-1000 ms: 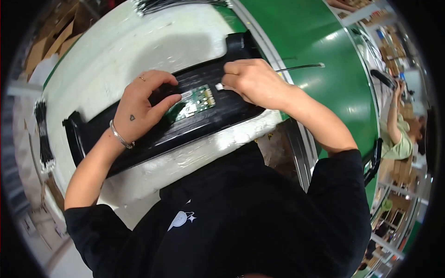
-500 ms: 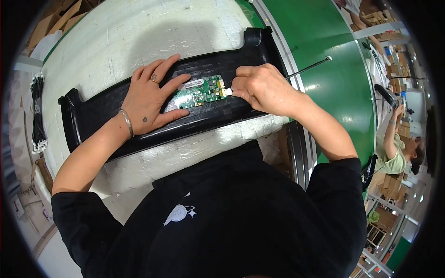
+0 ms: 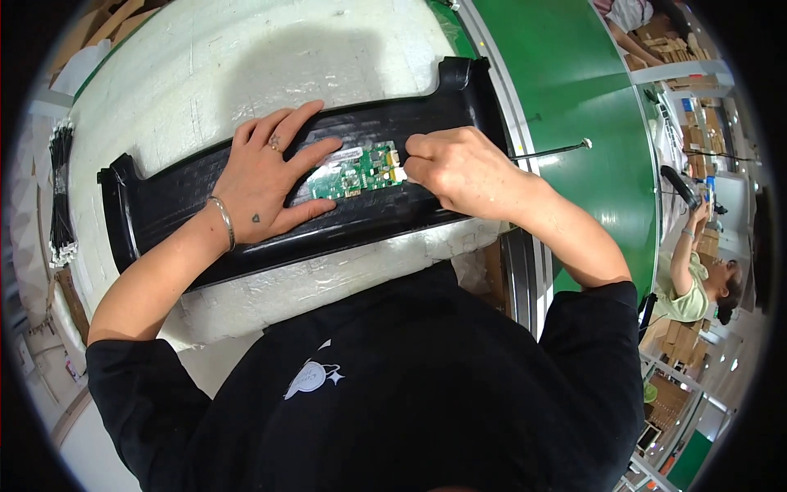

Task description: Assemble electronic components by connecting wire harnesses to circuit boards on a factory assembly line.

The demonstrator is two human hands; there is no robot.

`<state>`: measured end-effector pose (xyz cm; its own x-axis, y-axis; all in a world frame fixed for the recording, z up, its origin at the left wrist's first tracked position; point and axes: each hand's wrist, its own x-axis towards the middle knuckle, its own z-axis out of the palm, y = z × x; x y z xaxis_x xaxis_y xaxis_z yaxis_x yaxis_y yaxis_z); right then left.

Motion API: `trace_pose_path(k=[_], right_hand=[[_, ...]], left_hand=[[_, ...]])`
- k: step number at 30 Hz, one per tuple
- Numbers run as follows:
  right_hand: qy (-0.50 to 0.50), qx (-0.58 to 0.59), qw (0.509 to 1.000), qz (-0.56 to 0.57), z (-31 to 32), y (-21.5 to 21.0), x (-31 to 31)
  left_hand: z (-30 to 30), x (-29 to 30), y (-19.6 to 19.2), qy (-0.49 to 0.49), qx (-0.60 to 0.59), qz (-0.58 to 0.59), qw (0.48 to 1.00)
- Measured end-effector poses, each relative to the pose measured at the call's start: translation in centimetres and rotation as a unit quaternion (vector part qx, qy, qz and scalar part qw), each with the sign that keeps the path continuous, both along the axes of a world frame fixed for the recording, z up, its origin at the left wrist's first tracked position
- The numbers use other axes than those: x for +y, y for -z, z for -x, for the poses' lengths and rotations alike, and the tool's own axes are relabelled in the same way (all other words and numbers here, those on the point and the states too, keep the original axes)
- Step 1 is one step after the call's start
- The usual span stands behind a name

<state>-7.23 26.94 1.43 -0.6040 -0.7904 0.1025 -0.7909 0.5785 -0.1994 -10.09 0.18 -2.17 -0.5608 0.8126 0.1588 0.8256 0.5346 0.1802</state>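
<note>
A green circuit board [image 3: 358, 173] with white sockets at its right edge lies on a long black plastic panel [image 3: 385, 120]. My left hand [image 3: 266, 176] rests on the panel with its fingers spread. Its index finger and thumb straddle the board's left part, seeming to touch it. At the socket edge, my right hand [image 3: 463, 168] is closed around the end of a black cable [image 3: 549, 152], pinching a white plug pressed against a socket. Most of that plug is hidden by the fingers. The cable's free end, with another white plug, sticks out past my right hand.
The panel lies on a thick pad wrapped in clear film [image 3: 205, 66]. A bundle of black cables with white plugs [image 3: 61, 193] is at the pad's left edge. A green work surface [image 3: 566, 90] runs along the right, where a co-worker [image 3: 697, 283] is busy farther off.
My right hand has shifted slightly at the socket edge, its fingers curling more over the plug. The cable's free end swings a little lower. My left hand keeps its place on the panel.
</note>
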Motion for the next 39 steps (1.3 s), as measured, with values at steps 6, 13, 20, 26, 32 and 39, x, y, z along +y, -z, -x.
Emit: trace_pose_path(k=[6,13,20,26,32,39], right_hand=[[0.027,0.002,0.992,0.121,-1.7,-2.0,-0.9],[-0.004,0.036,0.997,0.071,-6.2,2.3,0.0],[0.154,0.222,0.955,0.126,-5.4,0.7,7.4],[0.423,0.3,0.844,0.134,-3.2,1.7,18.5],[0.608,0.27,0.746,-0.009,-0.3,4.2,29.1],[0.43,0.37,0.821,0.068,13.2,2.1,20.1]], left_hand=[[0.0,-0.9,-0.3,0.0,-0.057,-0.003,0.998],[-0.2,-0.9,-3.2,0.005,-0.17,-0.016,0.985],[-2.4,4.8,-10.8,0.135,0.039,-0.152,0.978],[2.3,6.0,-2.9,0.149,0.001,-0.144,0.978],[8.4,6.6,3.5,-0.091,-0.038,-0.118,0.988],[9.1,7.5,3.6,-0.179,-0.022,-0.114,0.977]])
